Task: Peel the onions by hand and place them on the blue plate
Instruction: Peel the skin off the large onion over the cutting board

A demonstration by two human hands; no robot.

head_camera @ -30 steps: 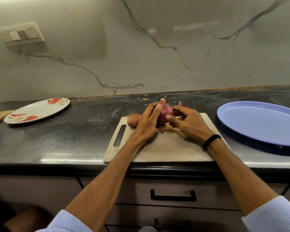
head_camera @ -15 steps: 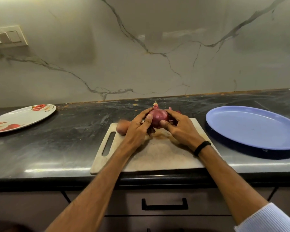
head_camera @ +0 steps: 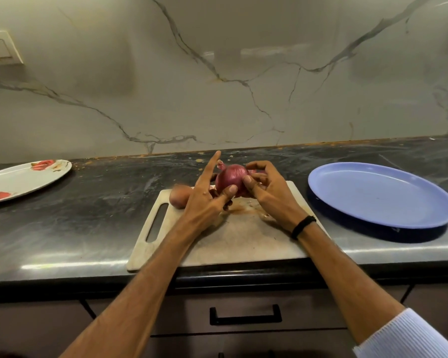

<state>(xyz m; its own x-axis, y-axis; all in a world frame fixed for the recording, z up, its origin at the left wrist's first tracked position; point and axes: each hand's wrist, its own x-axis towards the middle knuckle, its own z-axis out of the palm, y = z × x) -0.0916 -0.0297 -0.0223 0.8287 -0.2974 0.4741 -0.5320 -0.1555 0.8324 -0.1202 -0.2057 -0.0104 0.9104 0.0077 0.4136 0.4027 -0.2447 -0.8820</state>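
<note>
Red onion (head_camera: 231,177) held w/ both hands, L hand (head_camera: 204,202), R hand (head_camera: 272,197), prob. over cutting board (head_camera: 243,241).

A pale cutting board (head_camera: 238,241) lay on the dark, streaked tabletop (head_camera: 101,202), its near edge at the tabletop's front edge and its handle slot (head_camera: 157,222) at the left end. Well to the left of the board, a white plate printed with red flowers (head_camera: 23,180) sat partly out of view. Behind the board rose a grey-veined marble wall (head_camera: 217,86), with a switch panel (head_camera: 0,49) high to the board's left. Below the board, a drawer front carried a black bar handle (head_camera: 245,315).
</note>
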